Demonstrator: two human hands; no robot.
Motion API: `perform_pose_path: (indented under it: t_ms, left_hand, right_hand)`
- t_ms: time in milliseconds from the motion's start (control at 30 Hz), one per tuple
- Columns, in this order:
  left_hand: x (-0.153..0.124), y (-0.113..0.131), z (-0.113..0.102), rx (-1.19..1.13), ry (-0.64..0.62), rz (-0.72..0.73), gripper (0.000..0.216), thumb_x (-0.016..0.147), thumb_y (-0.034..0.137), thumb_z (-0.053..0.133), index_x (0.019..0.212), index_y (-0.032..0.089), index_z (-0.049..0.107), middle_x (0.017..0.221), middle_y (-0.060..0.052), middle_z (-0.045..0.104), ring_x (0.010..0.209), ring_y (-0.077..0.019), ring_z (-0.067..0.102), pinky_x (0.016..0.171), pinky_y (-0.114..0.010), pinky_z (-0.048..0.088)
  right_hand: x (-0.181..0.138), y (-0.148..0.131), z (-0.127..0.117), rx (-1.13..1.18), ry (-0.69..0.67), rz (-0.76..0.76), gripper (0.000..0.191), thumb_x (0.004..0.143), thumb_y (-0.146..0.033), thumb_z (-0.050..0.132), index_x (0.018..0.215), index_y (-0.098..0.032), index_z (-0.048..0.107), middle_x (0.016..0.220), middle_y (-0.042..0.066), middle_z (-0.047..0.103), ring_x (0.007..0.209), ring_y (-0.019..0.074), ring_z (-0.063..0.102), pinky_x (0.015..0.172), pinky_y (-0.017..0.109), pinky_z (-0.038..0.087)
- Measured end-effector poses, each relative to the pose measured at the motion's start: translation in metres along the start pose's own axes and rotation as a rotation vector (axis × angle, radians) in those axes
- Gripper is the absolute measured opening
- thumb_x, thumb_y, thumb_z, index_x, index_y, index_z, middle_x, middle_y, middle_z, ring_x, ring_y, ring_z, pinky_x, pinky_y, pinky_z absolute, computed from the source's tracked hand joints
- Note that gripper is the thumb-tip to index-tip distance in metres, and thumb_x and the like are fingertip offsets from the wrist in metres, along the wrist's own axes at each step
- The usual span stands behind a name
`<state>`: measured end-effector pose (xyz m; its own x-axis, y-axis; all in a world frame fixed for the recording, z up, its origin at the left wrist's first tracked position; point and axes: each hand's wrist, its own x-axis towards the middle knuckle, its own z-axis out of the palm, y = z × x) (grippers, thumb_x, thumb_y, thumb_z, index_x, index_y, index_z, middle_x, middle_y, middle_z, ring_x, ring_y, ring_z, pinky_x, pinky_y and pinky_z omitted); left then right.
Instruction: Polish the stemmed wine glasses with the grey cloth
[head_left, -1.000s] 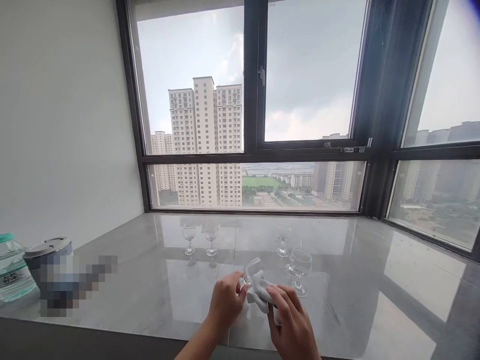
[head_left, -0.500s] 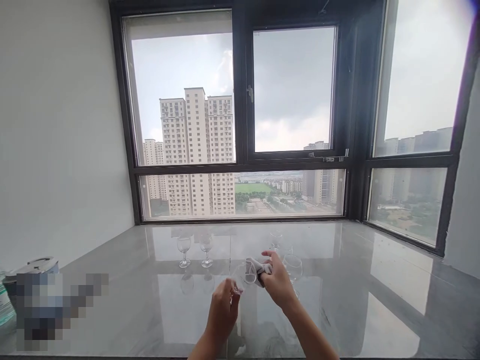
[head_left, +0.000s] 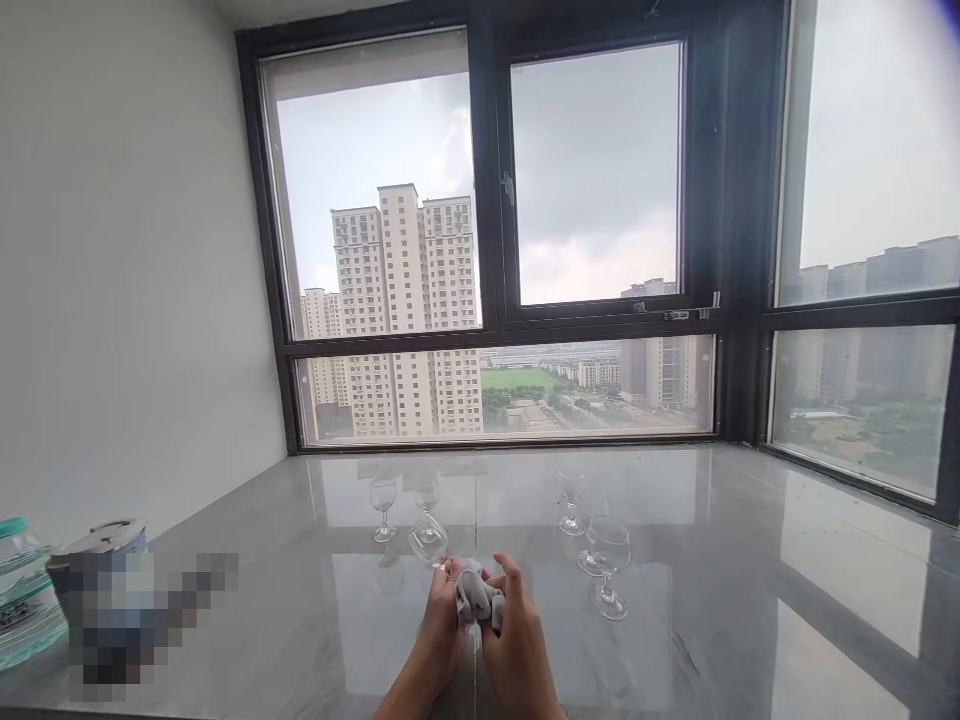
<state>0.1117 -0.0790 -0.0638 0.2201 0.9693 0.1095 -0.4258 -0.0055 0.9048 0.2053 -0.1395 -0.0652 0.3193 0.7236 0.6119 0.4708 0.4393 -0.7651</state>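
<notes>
My left hand (head_left: pixel 441 618) is closed around the stem end of a clear wine glass (head_left: pixel 428 540), whose bowl tilts up and to the left. Bunched between my two hands is a light grey cloth (head_left: pixel 474 596). My right hand (head_left: pixel 517 630) grips that cloth against the base end of the glass, its index finger raised a little. The foot of the glass is hidden by the cloth and fingers. Behind the held glass, two stemmed glasses stand upright, one (head_left: pixel 383 497) further left and another (head_left: pixel 427 490) partly overlapped by it.
To the right, a front wine glass (head_left: pixel 609 545) stands upright near two more, one (head_left: pixel 571 488) further back. A tin-like container (head_left: pixel 101 545) and a clear teal-capped bottle (head_left: pixel 26 600) are at left, beside a pixelated patch. The glossy grey surface (head_left: pixel 300 620) runs back to dark-framed windows.
My right hand has moved left and down with the cloth, from beside the bowl to the stem end. The held glass now tips left instead of right. The view has shifted slightly.
</notes>
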Motion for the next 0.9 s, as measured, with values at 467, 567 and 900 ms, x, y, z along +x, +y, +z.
perform_pose_path:
  t_ms: [467, 567, 900]
  left_hand:
    - [-0.001, -0.007, 0.002, 0.518, -0.113, 0.183, 0.037, 0.074, 0.045, 0.067, 0.094, 0.015, 0.075, 0.061, 0.002, 0.054, 0.064, -0.0157, 0.049, 0.067, -0.028, 0.039]
    - [0.000, -0.011, 0.000, 0.588, -0.080, 0.212, 0.041, 0.075, 0.045, 0.066, 0.101, 0.015, 0.077, 0.068, -0.002, 0.061, 0.066, -0.0172, 0.051, 0.066, -0.028, 0.041]
    - [-0.013, 0.002, 0.005, 0.852, -0.101, 0.390, 0.016, 0.080, 0.025, 0.058, 0.077, 0.023, 0.074, 0.071, -0.004, 0.064, 0.074, -0.0213, 0.053, 0.068, -0.027, 0.036]
  right_hand:
    - [0.094, -0.040, -0.084, -0.466, 0.088, -0.338, 0.051, 0.079, 0.000, 0.038, 0.124, -0.022, 0.048, 0.096, 0.008, 0.061, 0.091, 0.0235, 0.059, 0.076, 0.036, 0.051]
    - [0.091, -0.039, -0.080, -0.409, -0.199, -0.289, 0.059, 0.069, 0.005, 0.038, 0.119, -0.023, 0.049, 0.091, 0.004, 0.061, 0.080, 0.0180, 0.060, 0.071, 0.029, 0.048]
    - [0.080, -0.055, -0.090, -0.065, -0.514, 0.072, 0.042, 0.066, -0.007, 0.046, 0.104, -0.024, 0.044, 0.078, -0.002, 0.071, 0.066, 0.0130, 0.059, 0.061, 0.023, 0.040]
